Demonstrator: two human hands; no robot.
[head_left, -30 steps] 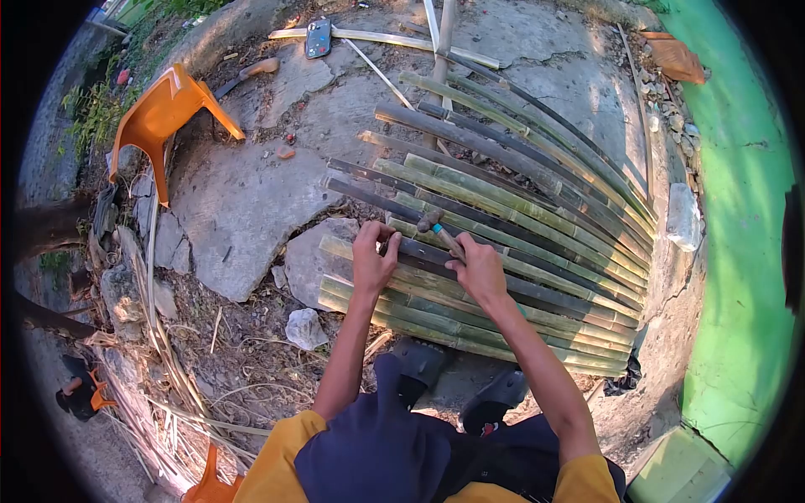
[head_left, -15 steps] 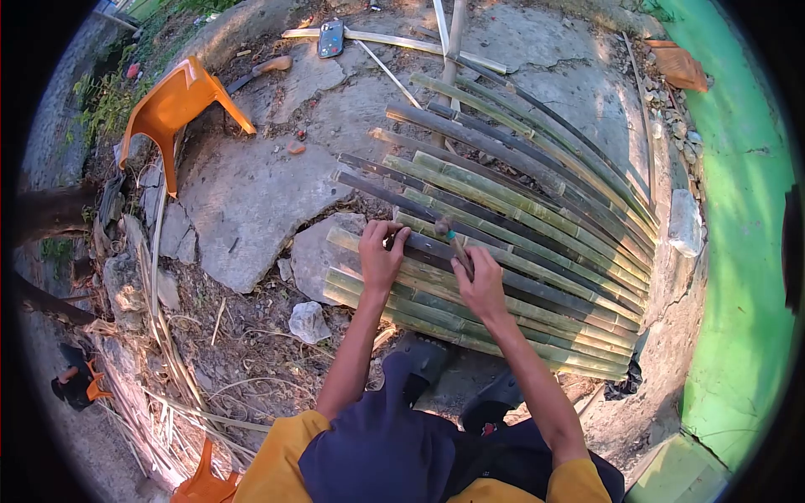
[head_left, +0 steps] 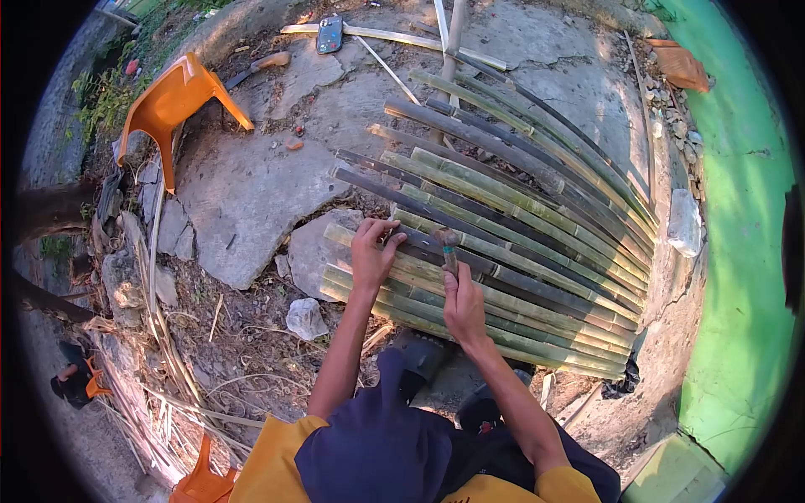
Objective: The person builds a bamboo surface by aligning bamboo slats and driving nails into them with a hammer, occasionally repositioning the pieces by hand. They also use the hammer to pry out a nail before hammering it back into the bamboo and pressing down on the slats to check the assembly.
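Note:
My right hand is wrapped round the handle of a hammer, its head over a dark bamboo slat. To the left, my left hand rests at the near end of that slat, thumb and fingers pinched together. Whatever is between those fingertips is too small to make out. Side by side under both hands lie several split bamboo slats, some green, some dark, fanned out at their left ends and closer together on the right.
An orange plastic chair stands at upper left, near a wooden-handled blade. A phone lies on a bamboo strip at the top. White stones and broken concrete surround the slats. A green surface runs along the right.
My right hand has moved left and slightly down, and the hammer has swung more upright. My left hand has shifted a little left, its fingers still at the slat's end.

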